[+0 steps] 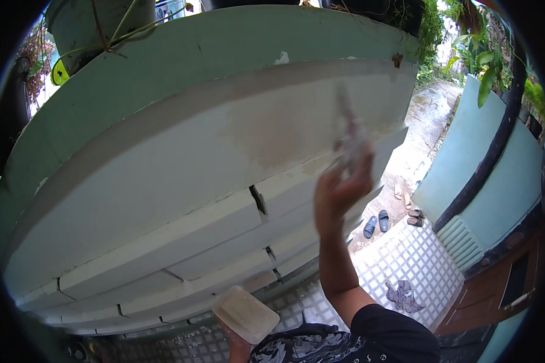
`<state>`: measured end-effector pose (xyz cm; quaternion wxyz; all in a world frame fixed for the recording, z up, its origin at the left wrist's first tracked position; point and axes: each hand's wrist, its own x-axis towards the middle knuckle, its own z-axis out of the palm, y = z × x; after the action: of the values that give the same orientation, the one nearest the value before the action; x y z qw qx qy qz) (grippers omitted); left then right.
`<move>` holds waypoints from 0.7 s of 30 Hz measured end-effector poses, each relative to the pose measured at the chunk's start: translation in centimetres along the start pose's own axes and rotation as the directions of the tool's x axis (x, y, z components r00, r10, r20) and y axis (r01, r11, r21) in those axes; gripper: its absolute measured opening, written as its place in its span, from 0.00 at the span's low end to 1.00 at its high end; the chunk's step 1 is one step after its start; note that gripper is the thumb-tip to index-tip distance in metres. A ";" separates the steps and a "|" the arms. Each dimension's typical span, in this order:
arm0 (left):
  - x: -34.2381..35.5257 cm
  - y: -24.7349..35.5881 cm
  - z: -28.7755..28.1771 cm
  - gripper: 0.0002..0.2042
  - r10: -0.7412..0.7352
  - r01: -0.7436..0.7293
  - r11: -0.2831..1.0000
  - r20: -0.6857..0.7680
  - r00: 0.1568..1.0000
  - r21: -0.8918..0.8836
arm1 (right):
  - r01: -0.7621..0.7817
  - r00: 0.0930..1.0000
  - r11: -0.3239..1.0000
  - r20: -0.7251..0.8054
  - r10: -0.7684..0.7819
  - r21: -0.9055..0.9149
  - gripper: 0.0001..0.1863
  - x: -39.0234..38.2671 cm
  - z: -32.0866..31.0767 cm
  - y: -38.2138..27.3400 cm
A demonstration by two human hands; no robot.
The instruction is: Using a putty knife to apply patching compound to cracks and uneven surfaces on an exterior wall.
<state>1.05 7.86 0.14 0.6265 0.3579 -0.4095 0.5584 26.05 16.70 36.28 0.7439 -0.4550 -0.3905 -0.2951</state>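
Wall edge [407, 97], walkway [428, 130] beyond right hand [345, 189].

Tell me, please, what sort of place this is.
Probably a house's outdoor porch or terrace: blue slippers beside the tiled floor, a plant pot by the wall, and a brown door.

Right arm [336, 260] is bent at the elbow in the lower right of centre, forearm rising near-vertically to the raised right hand [345, 184], right of centre; its fingers are curled in a grip and motion-blurred. Left hand [232, 336] sits low, left of centre at the bottom edge, mostly hidden; finger closure unverifiable.
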 end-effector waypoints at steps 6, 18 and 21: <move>2.8 0.3 8.4 0.37 -0.009 0.588 0.801 -0.980 0.200 0.113 | 0.126 0.963 0.954 0.263 -0.052 -0.271 0.27 -2.0 1.0 -0.9; 3.1 -1.5 8.5 0.34 0.028 0.545 0.825 -0.973 0.227 0.151 | 0.080 0.995 0.971 0.081 -0.063 -0.226 0.21 3.5 -1.1 2.5; 2.0 -1.3 8.6 0.35 0.065 0.552 0.821 -0.984 0.164 0.146 | 0.108 0.973 0.969 0.223 -0.057 -0.222 0.24 2.7 1.1 1.1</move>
<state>1.45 0.71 5.55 0.7135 0.1338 0.2939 0.6218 27.98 17.90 38.43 0.6259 -0.5515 -0.4499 -0.3188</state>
